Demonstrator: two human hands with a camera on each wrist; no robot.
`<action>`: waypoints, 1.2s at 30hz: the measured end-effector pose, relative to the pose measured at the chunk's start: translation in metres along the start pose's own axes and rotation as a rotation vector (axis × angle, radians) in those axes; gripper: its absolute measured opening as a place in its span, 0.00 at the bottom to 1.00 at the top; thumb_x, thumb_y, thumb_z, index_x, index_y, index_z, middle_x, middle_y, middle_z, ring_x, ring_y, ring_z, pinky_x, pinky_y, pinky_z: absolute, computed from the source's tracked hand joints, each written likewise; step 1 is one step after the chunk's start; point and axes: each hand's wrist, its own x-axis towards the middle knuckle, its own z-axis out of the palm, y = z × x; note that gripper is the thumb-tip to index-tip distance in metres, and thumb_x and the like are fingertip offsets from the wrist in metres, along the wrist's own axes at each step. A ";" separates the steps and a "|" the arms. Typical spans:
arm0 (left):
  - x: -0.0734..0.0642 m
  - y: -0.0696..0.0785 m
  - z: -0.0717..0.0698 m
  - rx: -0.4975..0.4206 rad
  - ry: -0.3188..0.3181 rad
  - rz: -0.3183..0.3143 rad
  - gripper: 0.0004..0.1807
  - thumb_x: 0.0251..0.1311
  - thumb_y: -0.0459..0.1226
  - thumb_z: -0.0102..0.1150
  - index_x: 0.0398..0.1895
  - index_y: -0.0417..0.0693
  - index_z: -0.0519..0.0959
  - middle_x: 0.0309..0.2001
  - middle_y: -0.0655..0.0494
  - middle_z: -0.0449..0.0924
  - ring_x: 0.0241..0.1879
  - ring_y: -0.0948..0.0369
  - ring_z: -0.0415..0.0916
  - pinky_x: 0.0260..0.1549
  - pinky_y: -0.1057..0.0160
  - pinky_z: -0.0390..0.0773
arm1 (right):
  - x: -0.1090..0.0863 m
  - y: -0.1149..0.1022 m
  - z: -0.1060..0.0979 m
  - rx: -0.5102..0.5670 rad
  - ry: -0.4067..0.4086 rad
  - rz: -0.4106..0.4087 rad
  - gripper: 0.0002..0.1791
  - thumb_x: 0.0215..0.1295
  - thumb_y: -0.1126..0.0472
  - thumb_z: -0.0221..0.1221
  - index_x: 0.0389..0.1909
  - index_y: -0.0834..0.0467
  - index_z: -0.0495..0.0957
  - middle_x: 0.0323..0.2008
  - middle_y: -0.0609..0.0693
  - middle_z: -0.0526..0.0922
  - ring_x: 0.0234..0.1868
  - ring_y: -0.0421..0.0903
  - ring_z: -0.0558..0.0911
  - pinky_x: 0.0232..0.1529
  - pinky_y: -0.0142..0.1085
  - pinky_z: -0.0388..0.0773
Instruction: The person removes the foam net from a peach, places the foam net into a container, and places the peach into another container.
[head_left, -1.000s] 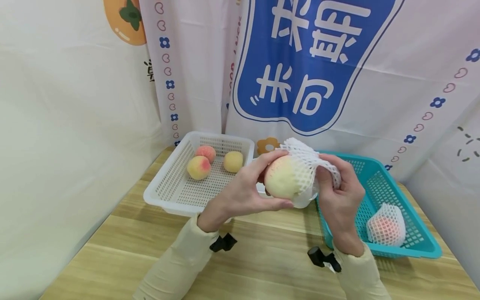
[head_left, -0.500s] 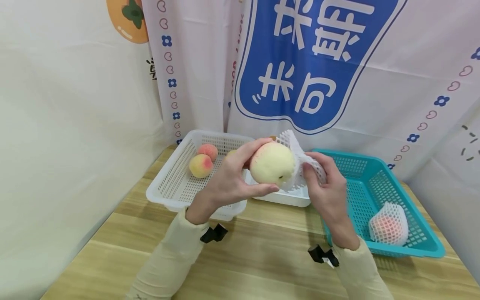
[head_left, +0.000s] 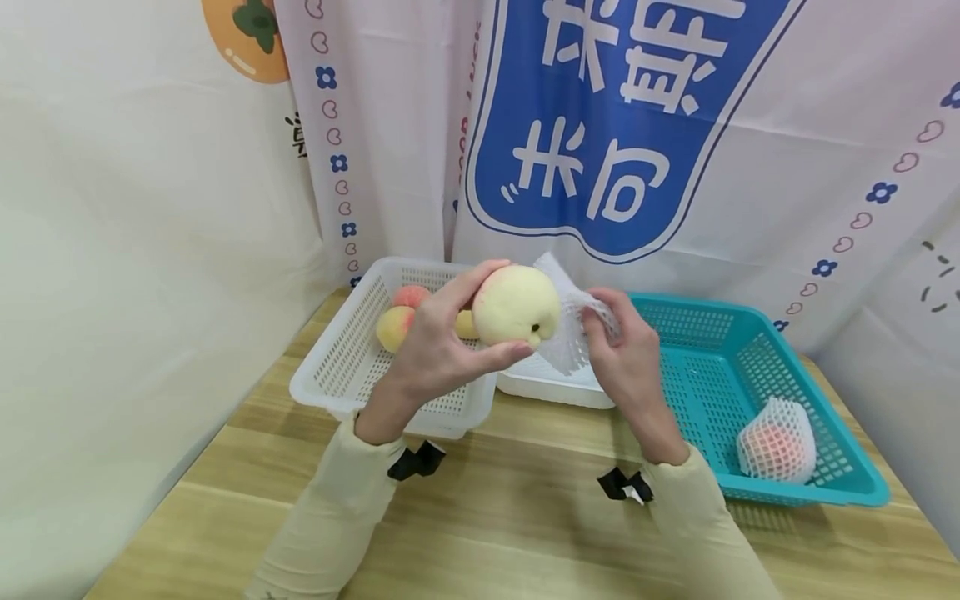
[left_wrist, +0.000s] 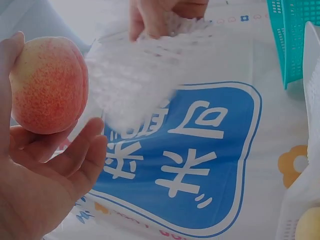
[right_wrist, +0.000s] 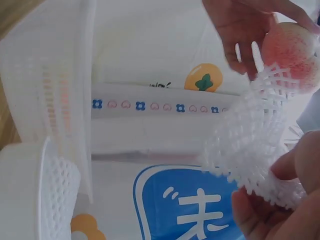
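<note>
My left hand grips a pale yellow peach with a pink blush, thumb below it and fingers behind. The blushed side of the peach faces the left wrist camera. In my right hand a white foam net sleeve is pinched at one end between thumb and fingers. The foam net hangs beside the peach, blurred in the left wrist view. From the right wrist, the net's mouth overlaps the peach in the line of sight.
A white basket on the left holds several peaches, one partly hidden by my left hand. Behind my hands sits a smaller white basket. On the right, a teal basket holds a net-wrapped peach.
The peach, partly inside the net a second ago, has come out of it. Both hands have moved left, and the peach has turned so its stem end shows.
</note>
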 end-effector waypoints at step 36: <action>0.003 0.000 0.006 -0.082 0.027 0.007 0.42 0.47 0.36 0.74 0.68 0.43 0.67 0.61 0.48 0.75 0.50 0.58 0.77 0.43 0.63 0.84 | 0.020 0.073 0.068 -0.635 -0.611 0.286 0.09 0.71 0.65 0.47 0.41 0.62 0.76 0.40 0.62 0.75 0.43 0.58 0.73 0.44 0.50 0.76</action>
